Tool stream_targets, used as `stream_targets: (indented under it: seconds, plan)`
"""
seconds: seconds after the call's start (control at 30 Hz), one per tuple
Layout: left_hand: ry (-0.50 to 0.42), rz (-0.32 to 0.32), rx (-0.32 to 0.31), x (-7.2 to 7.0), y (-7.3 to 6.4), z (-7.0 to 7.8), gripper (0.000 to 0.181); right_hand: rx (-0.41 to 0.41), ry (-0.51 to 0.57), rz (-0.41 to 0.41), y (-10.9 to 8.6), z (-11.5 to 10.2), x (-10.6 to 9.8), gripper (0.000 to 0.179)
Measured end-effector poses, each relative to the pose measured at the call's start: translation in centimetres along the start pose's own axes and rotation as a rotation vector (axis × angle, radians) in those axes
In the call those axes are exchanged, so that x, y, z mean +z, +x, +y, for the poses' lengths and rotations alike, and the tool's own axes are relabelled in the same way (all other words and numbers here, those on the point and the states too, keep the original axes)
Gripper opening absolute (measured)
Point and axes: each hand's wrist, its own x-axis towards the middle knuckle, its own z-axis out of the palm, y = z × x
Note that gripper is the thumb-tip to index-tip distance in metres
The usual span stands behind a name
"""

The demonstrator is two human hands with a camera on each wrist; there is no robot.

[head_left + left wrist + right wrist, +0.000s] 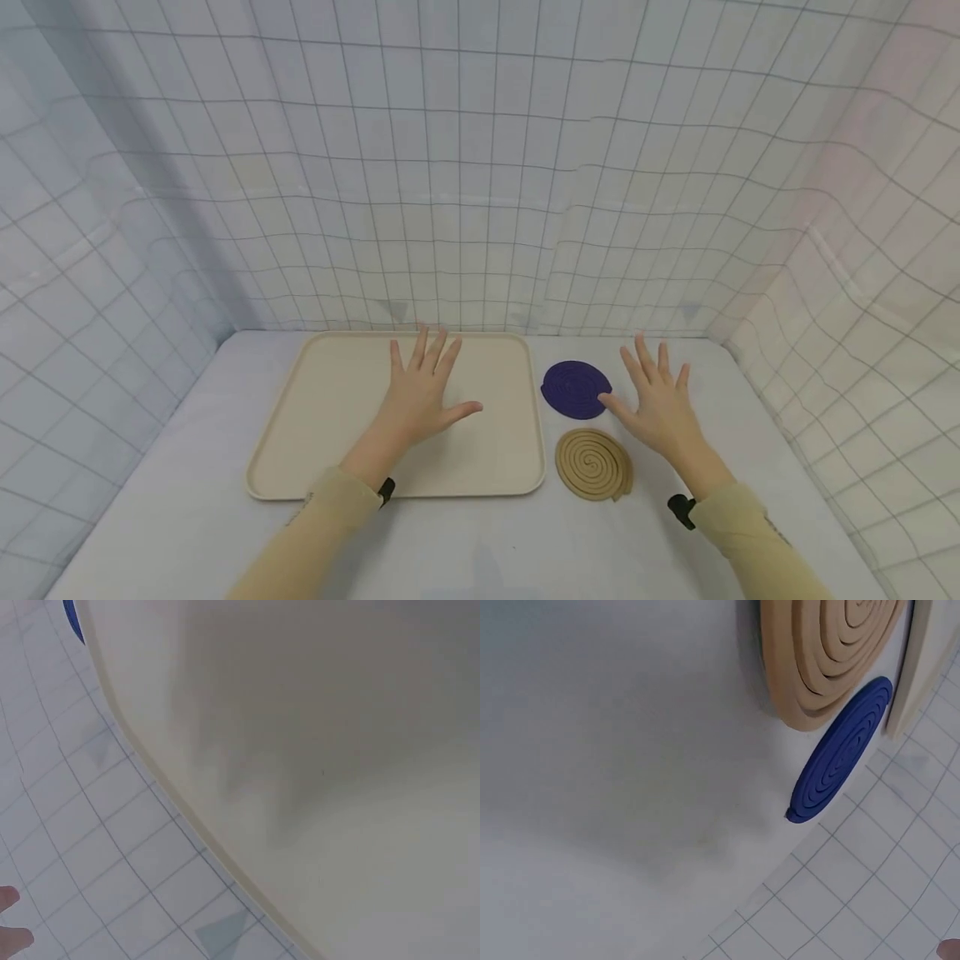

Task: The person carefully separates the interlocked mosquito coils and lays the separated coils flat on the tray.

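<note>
My left hand (420, 397) hovers over a cream rectangular tray (337, 417) with fingers spread and nothing held. Over the white table to the right, my right hand (662, 408) is spread as well, holding nothing. Its thumb overlaps the edge of a flat dark blue coil (573, 389) in the head view; whether they touch I cannot tell. Nearer me lies a tan spiral coil (592, 465) with a loose outer end. Both coils (841, 750) show in the right wrist view. The left wrist view shows the tray floor (337, 825) under the hand's shadow.
White cloth walls with a grid of dark lines (480, 208) close in the back and both sides. A white table surface (465, 542) extends in front of the tray and to the right of the coils. Dark bands (681, 510) sit on both wrists.
</note>
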Motion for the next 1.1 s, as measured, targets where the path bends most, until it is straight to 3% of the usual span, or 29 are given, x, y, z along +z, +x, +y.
stream_targets:
  seconds: [0.27,0.47,0.6,0.87,1.1]
  plan:
    - [-0.042,-0.04,0.079,1.7,-0.2,2.5,0.094,-0.031,0.022,-0.05,-1.7,-0.5,0.8,0.083]
    - [-0.101,-0.071,0.105,2.7,0.1,4.6,0.093,-0.052,0.057,-0.08,-2.8,-0.8,1.5,0.081]
    - [-0.14,-0.085,0.111,3.5,0.4,6.4,0.09,-0.051,0.088,-0.094,-3.3,-0.9,1.9,0.081]
    - [-0.135,-0.166,0.103,4.8,0.8,10.3,0.084,-0.075,0.102,-0.091,-3.8,-1.3,2.8,0.08]
    - [-0.207,-0.256,0.055,5.3,1.0,12.3,0.074,-0.042,0.129,-0.159,-4.2,-1.4,3.4,0.082]
